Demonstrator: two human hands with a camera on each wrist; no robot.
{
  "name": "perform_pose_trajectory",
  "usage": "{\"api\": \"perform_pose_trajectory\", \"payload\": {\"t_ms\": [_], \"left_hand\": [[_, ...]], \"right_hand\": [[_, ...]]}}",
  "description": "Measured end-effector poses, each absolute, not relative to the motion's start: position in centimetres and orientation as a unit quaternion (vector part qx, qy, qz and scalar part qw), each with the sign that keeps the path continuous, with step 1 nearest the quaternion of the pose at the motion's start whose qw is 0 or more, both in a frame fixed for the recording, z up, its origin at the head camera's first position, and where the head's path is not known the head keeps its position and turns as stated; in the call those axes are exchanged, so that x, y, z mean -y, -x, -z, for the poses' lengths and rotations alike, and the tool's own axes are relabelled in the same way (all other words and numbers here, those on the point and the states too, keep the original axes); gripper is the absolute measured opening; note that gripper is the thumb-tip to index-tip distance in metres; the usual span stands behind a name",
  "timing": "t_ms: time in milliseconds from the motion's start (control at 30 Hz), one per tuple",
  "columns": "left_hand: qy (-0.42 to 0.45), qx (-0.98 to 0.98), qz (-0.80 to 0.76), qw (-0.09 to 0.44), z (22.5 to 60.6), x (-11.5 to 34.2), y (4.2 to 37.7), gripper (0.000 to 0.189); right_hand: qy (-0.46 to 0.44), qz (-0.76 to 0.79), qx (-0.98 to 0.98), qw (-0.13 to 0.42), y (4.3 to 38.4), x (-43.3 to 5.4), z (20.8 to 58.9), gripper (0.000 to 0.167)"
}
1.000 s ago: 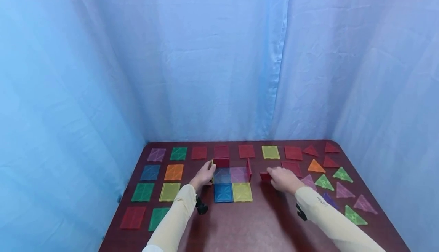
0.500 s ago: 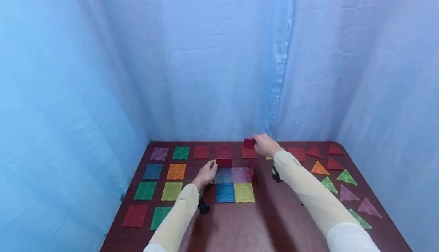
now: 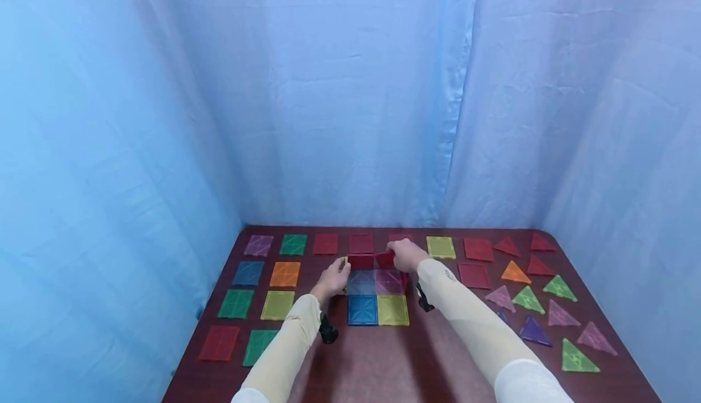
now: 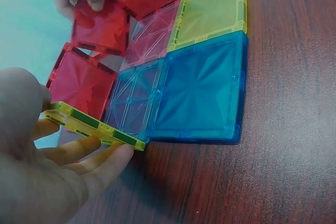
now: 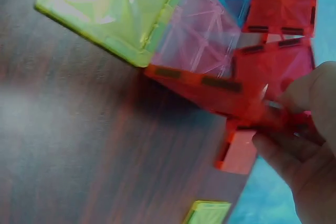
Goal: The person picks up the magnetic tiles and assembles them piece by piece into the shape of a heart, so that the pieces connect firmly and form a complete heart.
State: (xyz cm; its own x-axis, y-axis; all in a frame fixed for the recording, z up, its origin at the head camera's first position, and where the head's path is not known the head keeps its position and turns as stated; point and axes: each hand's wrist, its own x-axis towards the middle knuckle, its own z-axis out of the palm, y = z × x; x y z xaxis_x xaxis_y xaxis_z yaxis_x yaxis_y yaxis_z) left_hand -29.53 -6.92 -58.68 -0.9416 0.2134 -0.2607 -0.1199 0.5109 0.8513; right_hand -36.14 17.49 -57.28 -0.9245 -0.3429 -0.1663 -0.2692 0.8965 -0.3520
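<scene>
In the left wrist view, my left hand (image 4: pixel 47 166) holds an upright yellow square tile (image 4: pixel 97 125) at the left edge of a flat light-blue tile (image 4: pixel 134 95). An upright red tile (image 4: pixel 81 80) stands along that tile's back edge. My right hand (image 3: pixel 408 255) pinches another red square tile (image 4: pixel 102 27) over the back edge of the flat purple tile (image 5: pixel 199 35). A further red tile (image 5: pixel 194 90) stands along the purple tile's right side, partly behind my right fingers in the right wrist view. A darker blue tile (image 3: pixel 362 310) and a yellow tile (image 3: pixel 392 310) lie flat in front.
Square tiles lie in rows at the left, such as an orange one (image 3: pixel 285 274) and a green one (image 3: pixel 235 303). Several triangles, including a purple one (image 3: pixel 535 332), lie at the right. More squares line the back, among them a yellow one (image 3: pixel 440 246). Curtains (image 3: pixel 350 98) surround the dark-red table (image 3: pixel 372 366).
My right hand has carried the red tile from the right of the structure up past its back, then down to the purple tile's back edge. My left hand has stayed at the yellow tile.
</scene>
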Motion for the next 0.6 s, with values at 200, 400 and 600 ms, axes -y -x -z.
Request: {"api": "perform_pose_trajectory", "payload": {"t_ms": [200, 400, 600], "left_hand": [[-0.026, -0.853, -0.493, 0.168, 58.7, 6.9, 29.5, 0.054], [-0.021, -0.86, -0.486, 0.153, 58.4, 6.7, 29.3, 0.055], [-0.011, -0.854, -0.496, 0.159, 59.0, 6.8, 29.1, 0.055]], "right_hand": [[0.132, 0.251, -0.956, 0.079, 35.2, -18.1, 58.6, 0.023], [0.08, 0.293, -0.95, 0.076, 34.3, -18.1, 59.6, 0.028], [0.033, 0.37, -0.923, 0.103, 33.4, -19.1, 60.4, 0.045]]}}
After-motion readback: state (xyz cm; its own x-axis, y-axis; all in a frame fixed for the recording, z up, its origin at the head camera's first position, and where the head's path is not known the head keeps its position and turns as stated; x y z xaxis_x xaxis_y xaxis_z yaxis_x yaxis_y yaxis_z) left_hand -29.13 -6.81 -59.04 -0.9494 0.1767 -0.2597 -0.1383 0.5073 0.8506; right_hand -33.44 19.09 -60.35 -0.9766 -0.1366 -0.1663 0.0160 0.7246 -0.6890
